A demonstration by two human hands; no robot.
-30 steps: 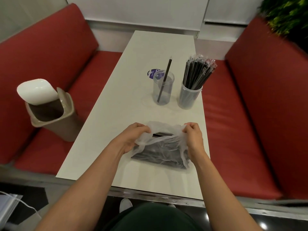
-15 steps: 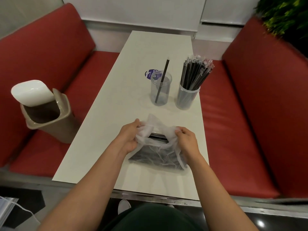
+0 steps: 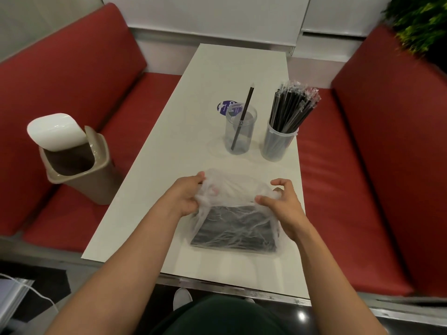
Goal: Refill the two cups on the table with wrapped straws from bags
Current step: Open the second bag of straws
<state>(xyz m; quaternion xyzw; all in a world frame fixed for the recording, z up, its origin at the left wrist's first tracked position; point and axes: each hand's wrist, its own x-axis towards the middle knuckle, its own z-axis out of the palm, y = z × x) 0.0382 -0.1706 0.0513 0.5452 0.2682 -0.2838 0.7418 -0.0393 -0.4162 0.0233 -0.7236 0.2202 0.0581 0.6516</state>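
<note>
1 head-worn view, steeply down onto table (image 3: 183,141)

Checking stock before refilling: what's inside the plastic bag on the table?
Through the thin plastic bag a flat bundle of dark straws shows. The crinkled film hides their number and wrappers.

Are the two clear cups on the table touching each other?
Apart. The head view shows bare table between the one-straw cup and the full cup.
</note>
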